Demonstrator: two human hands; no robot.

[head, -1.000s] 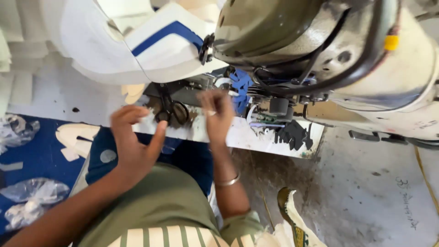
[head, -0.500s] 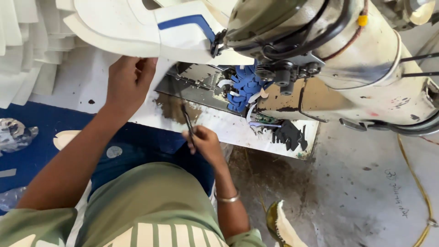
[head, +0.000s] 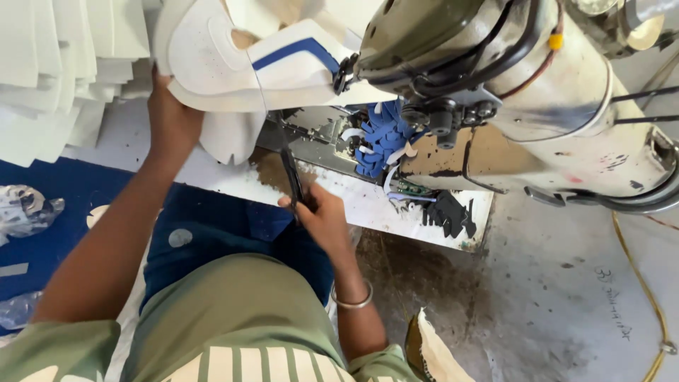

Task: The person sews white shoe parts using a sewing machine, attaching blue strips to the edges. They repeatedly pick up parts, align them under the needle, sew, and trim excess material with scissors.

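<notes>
At the far left we are seeing a stack of white cut pieces (head: 56, 71) lying on the bench (head: 127, 141), with clear plastic wrappers (head: 25, 209) nearer on a blue mat (head: 64, 191). Just to the right, our left hand (head: 170, 120) is reaching up and pressing against the underside of a white shoe upper (head: 219, 64) with a blue stripe; the grip is closing on the upper's near edge, though the fingers are hiding behind the material, so we are only fairly sure of it. The upper is sitting far in the scene, its right end touching the head of the sewing machine (head: 495, 85). Nearer and right of centre, our right hand (head: 322, 219) is closing its grip around a slim dark tool (head: 291, 173), perhaps thread snips, pointing away toward the machine bed. A metal bangle (head: 351, 301) is circling that wrist. Blue scraps (head: 385, 138) are bunching under the machine head, and black scraps (head: 445, 212) are lying just right of them.
</notes>
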